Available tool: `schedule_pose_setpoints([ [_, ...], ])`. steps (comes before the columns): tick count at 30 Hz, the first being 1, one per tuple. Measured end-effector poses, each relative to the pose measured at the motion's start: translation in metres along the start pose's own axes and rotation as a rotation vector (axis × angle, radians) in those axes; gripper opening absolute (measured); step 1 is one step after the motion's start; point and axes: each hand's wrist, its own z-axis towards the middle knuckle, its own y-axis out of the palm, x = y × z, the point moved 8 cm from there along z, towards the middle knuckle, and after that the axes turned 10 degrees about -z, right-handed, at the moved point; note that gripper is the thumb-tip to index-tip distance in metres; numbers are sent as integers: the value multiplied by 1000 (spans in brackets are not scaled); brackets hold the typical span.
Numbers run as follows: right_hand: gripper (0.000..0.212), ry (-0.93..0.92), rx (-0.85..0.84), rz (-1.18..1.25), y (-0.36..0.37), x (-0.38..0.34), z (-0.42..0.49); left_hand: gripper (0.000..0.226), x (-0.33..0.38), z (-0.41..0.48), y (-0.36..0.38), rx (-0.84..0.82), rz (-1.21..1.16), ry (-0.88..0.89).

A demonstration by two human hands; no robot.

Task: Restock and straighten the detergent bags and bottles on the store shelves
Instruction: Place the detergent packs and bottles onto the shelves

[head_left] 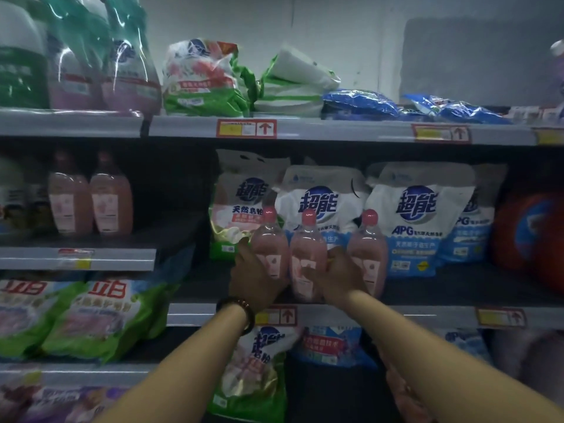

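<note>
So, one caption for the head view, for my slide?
Restocking: the left hand holds the left pink bottle, the right hand the middle pink bottle, before detergent bags.

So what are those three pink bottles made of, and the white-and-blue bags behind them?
The pink bottles look like clear, glossy plastic: pink liquid shows through, and light glints just below the opaque pink caps. The white-and-blue bags seem to be soft printed plastic film, with a slight sheen and creases near the top. Any inner lining cannot be told.
</note>
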Motion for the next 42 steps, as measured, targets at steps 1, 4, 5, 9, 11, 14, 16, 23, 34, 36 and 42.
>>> schedule_pose_setpoints([
  [1, 46, -11, 1, 6, 2, 1, 3, 122, -4, 2, 3, 19, -32, 8],
  [4, 44, -33, 6, 15, 4, -1, 4, 109, -13, 9, 9, 52, -94, 19],
  [5, 46, -54, 10, 5, 5, -2, 5, 109, -14, 10, 10, 51, -104, 23],
  [9, 38, -76, 21, -25, 1, -10, 0, 120, -7, 2, 5, 83, -6, -2],
  [11, 26, -94, 68, -23, -5, -14, -7, 113, 2, -2, -8, 134, 142, 25],
  [14, 21, -145, 201, -17, -12, -16, -25, 89, 13, -1, -29, 59, 165, 75],
  [16, 22, -223, 287, 5, -19, -24, -38, 73, 20, 0, -46, 15, 116, 94],
  [23, 36, -380, 281, 199, -19, -110, -60, 97, 47, -25, -102, -132, -108, 204],
  [34, 36, -442, 60, 245, 96, -272, -66, 100, 26, -36, -240, 227, 85, 327],
  [36, 37, -446, 10, 279, 119, -302, -65, 99, 15, -29, -264, 279, 177, 332],
  [42, 32, -454, -135, 366, 185, -378, -59, 104, -24, -2, -332, 494, 313, 211],
])
